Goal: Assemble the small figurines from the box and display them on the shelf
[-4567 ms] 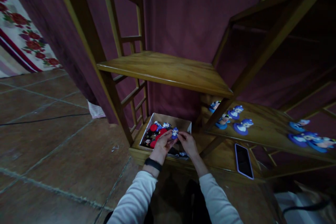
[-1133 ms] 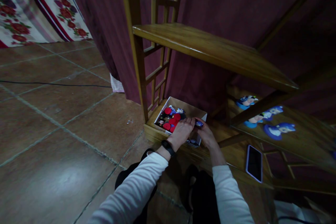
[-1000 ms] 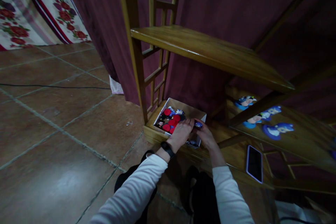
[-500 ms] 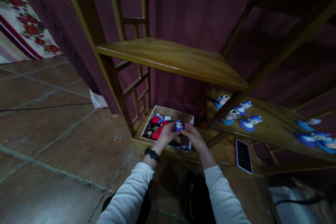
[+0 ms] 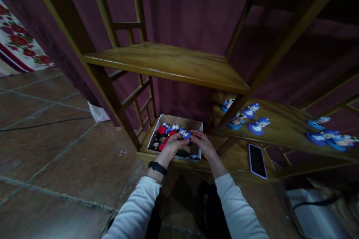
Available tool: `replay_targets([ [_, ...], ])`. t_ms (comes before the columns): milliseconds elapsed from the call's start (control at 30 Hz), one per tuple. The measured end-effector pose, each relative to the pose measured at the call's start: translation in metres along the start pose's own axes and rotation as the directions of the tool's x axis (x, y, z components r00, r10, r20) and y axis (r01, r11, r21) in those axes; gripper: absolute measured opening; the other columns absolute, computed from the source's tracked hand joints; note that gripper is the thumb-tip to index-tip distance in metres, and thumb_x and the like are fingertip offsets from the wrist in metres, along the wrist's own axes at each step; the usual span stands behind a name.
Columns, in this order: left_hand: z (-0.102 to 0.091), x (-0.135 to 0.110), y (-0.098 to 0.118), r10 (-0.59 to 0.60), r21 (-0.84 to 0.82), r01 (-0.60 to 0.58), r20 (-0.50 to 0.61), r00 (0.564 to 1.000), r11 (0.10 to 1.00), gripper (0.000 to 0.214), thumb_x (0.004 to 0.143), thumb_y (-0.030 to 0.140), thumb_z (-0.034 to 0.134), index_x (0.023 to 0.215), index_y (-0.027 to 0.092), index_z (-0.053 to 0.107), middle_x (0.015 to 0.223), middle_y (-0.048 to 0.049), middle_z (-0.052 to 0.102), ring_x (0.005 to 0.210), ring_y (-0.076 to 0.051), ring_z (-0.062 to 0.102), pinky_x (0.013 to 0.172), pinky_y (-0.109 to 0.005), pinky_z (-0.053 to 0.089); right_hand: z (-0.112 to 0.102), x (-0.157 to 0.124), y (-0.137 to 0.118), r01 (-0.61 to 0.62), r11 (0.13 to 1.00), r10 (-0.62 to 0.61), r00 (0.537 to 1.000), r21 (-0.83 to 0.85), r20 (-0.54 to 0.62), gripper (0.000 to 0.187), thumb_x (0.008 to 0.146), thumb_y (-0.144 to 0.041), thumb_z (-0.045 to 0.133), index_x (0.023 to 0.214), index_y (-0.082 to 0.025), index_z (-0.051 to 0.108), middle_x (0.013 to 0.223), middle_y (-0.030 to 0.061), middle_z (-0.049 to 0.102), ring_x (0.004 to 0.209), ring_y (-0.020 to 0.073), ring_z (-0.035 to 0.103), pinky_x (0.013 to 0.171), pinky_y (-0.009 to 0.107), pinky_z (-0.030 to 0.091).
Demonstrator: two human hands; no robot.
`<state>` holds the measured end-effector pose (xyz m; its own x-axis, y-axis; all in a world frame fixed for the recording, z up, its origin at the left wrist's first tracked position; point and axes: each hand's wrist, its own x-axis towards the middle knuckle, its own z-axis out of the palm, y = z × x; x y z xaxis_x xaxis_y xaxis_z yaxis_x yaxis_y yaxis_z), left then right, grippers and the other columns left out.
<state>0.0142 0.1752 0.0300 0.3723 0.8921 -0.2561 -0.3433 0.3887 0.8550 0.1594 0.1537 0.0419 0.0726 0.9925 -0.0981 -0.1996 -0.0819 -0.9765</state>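
A small figurine (image 5: 184, 133) with a blue-purple round base is tilted on its side above an open cardboard box (image 5: 193, 122). My left hand (image 5: 173, 145), with a black band at the wrist, is closed on it from the left. The fingertips of my right hand (image 5: 203, 142) pinch at the base from the right. Below, the box holds several more figurines, among them a white-and-blue figurine (image 5: 176, 127) and ones with red round bases (image 5: 162, 130). My hands cover part of the contents.
The box stands on the low ledge of a wooden shelf unit (image 5: 168, 61). Several blue-based figurines (image 5: 258, 126) stand on the shelf board to the right. A phone (image 5: 257, 161) lies on the ledge below them. A dark red curtain (image 5: 185, 15) hangs behind, and a cable (image 5: 47, 123) crosses the floor.
The figurine has turned from upright, facing me, to tilted on its side between my hands. The view has shifted slightly.
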Motion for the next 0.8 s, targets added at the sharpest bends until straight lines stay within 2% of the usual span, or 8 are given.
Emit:
replay_targets([
  [267, 0.003, -0.003, 0.004, -0.100, -0.111, 0.098, -0.005, 0.995, 0.989, 0.025, 0.059, 0.011, 0.077, 0.082, 0.010, 0.068, 0.081, -0.0077, 0.070, 0.075, -0.015, 0.065, 0.075, -0.026, 0.050, 0.000, 0.001, 0.005, -0.017, 0.999, 0.017, 1.000, 0.030, -0.007, 0.034, 0.062, -0.036, 0.070, 0.091, -0.021, 0.066, 0.091, 0.0034, 0.065, 0.074, 0.0151, 0.060, 0.071, 0.031, 0.050],
  [400, 0.003, -0.005, 0.008, -0.152, -0.180, 0.157, 0.040, 0.987, 0.971, 0.015, 0.065, 0.008, 0.073, 0.079, 0.009, 0.067, 0.077, -0.0065, 0.070, 0.073, -0.013, 0.065, 0.074, -0.023, 0.052, -0.002, 0.002, 0.005, -0.027, 0.999, 0.028, 0.999, -0.032, 0.028, 0.034, 0.063, -0.034, 0.069, 0.094, -0.021, 0.066, 0.089, 0.0028, 0.066, 0.066, 0.0125, 0.058, 0.059, 0.026, 0.047],
  [533, 0.001, -0.007, 0.011, -0.188, -0.231, 0.204, 0.090, 0.978, 0.951, 0.013, 0.070, 0.007, 0.068, 0.083, 0.009, 0.067, 0.082, -0.0076, 0.070, 0.077, -0.014, 0.066, 0.078, -0.024, 0.052, -0.004, 0.004, 0.004, -0.020, 0.998, 0.023, 0.999, -0.055, 0.045, 0.033, 0.061, -0.033, 0.070, 0.091, -0.021, 0.065, 0.083, 0.0013, 0.066, 0.061, 0.0111, 0.055, 0.052, 0.022, 0.042],
  [800, -0.005, -0.005, 0.010, -0.158, -0.275, 0.196, 0.156, 0.975, 0.941, 0.021, 0.073, 0.014, 0.068, 0.093, 0.010, 0.067, 0.096, -0.0113, 0.069, 0.091, -0.018, 0.065, 0.090, -0.031, 0.048, -0.003, 0.003, -0.004, 0.046, 0.998, -0.044, 0.997, -0.034, 0.055, 0.026, 0.060, -0.038, 0.072, 0.079, -0.021, 0.064, 0.072, -0.0009, 0.063, 0.062, 0.0121, 0.054, 0.054, 0.023, 0.043],
])
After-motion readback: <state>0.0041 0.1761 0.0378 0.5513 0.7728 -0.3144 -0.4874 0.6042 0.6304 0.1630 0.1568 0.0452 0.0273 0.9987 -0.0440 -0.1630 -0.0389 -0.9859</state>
